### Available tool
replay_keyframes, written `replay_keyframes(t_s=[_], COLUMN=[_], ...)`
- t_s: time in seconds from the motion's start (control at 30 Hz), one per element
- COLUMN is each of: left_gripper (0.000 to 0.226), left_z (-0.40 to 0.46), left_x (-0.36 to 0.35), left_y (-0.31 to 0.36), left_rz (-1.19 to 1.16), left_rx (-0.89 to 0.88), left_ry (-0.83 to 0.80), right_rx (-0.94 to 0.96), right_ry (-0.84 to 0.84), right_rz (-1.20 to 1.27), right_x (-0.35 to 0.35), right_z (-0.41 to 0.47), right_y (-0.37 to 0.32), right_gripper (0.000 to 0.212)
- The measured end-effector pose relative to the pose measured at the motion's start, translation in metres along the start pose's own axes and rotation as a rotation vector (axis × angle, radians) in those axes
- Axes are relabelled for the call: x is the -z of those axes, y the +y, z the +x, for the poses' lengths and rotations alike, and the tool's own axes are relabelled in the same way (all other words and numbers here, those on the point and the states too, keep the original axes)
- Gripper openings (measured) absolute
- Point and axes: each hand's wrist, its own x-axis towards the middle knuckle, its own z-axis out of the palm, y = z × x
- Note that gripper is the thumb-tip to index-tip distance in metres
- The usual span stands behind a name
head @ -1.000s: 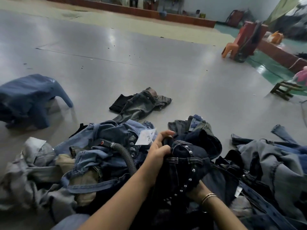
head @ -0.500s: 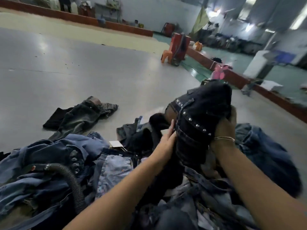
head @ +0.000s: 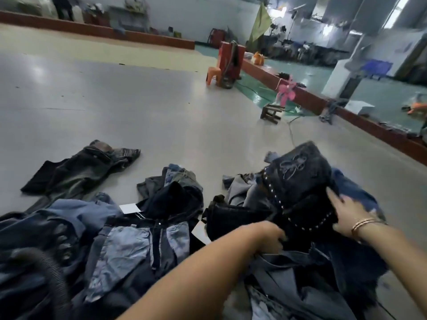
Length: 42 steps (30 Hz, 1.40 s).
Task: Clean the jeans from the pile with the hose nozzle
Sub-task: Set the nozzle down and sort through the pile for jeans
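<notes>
A pile of jeans (head: 129,245) covers the floor in front of me. On its right side lies a dark studded pair of jeans (head: 298,181) with an embroidered back pocket. My left hand (head: 270,239) grips the lower edge of this dark pair, fingers curled into the cloth. My right hand (head: 344,213), with bracelets at the wrist, rests on the pair's right side with fingers spread. A black ribbed hose (head: 49,271) curves over the pile at the lower left; its nozzle is out of view.
A separate dark pair of jeans (head: 78,167) lies flat on the grey floor beyond the pile. Farther off stand a small wooden stool (head: 271,113), a pink fan (head: 286,92), an orange chair (head: 213,75) and a red machine (head: 231,62). A low red kerb (head: 323,103) borders the floor on the right.
The dark studded jeans, held up half a second ago, have come down onto the right side of the pile. My right hand has moved from behind them onto their side.
</notes>
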Motion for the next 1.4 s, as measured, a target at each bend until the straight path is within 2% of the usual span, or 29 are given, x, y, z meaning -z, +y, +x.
replay_keyframes(t_s=[0.03, 0.07, 0.1, 0.17, 0.27, 0.37, 0.5, 0.6, 0.67, 0.77, 0.8, 0.87, 0.93, 1.03, 1.1, 1.2, 1.3, 1.4], left_gripper=[0.038, 0.037, 0.037, 0.038, 0.040, 0.041, 0.037, 0.039, 0.048, 0.082, 0.089, 0.076, 0.051, 0.044, 0.038, 0.043, 0.066, 0.097], left_z=[-0.008, -0.018, -0.028, -0.049, -0.086, -0.119, -0.169, -0.210, -0.232, -0.250, -0.252, -0.251, -0.250, -0.258, -0.269, -0.276, -0.270, -0.257], left_x=[-0.026, -0.046, -0.062, -0.084, -0.097, -0.099, -0.116, -0.143, -0.159, -0.179, -0.186, -0.193, -0.191, -0.181, -0.180, -0.175, -0.161, -0.158], left_y=[-0.021, -0.042, -0.063, -0.107, -0.165, -0.219, -0.285, -0.327, -0.351, -0.374, -0.378, -0.381, -0.378, -0.384, -0.396, -0.419, -0.450, -0.486], left_rz=[0.009, -0.010, -0.065, -0.165, -0.281, -0.330, -0.345, -0.353, -0.332, -0.567, -0.690, -0.787, -0.776, -0.735, -0.680, -0.828, -0.989, -0.880], left_rx=[0.015, 0.044, 0.072, 0.209, 0.344, 0.477, 0.607, 0.759, 0.937, 1.156, 1.171, 1.092, 0.994, 0.947, 1.046, 1.235, 1.351, 1.492], left_ry=[-0.070, -0.135, -0.177, -0.212, -0.128, -0.011, 0.119, 0.231, 0.342, 0.367, 0.340, 0.250, 0.217, 0.210, 0.339, 0.675, 0.799, 0.886], right_rx=[-0.072, -0.052, 0.024, 0.182, 0.433, 0.604, 0.657, 0.664, 0.656, 0.590, 0.564, 0.572, 0.672, 0.876, 0.895, 0.869, 0.865, 0.847], right_ry=[-0.319, -0.461, -0.463, -0.287, -0.102, -0.115, -0.212, -0.269, -0.322, -0.424, -0.442, -0.407, -0.302, -0.266, -0.360, -0.402, -0.432, -0.389], right_rz=[-0.096, -0.153, -0.140, -0.028, 0.041, 0.071, 0.035, 0.029, 0.075, 0.168, 0.196, 0.222, 0.239, 0.140, 0.014, -0.066, -0.085, 0.001], right_x=[-0.030, -0.055, -0.069, -0.076, -0.075, -0.076, -0.092, -0.120, -0.136, -0.153, -0.157, -0.163, -0.166, -0.164, -0.164, -0.162, -0.166, -0.183], right_z=[-0.011, -0.020, -0.025, -0.022, -0.019, -0.008, 0.007, 0.009, 0.008, 0.004, 0.002, -0.003, -0.009, -0.013, -0.016, -0.021, -0.027, -0.029], right_y=[-0.019, -0.042, -0.066, -0.113, -0.196, -0.283, -0.377, -0.427, -0.455, -0.488, -0.498, -0.519, -0.541, -0.568, -0.579, -0.583, -0.589, -0.588], right_gripper=[0.085, 0.081, 0.074, 0.058, 0.042, 0.038, 0.037, 0.043, 0.060, 0.095, 0.101, 0.102, 0.097, 0.082, 0.064, 0.051, 0.055, 0.051])
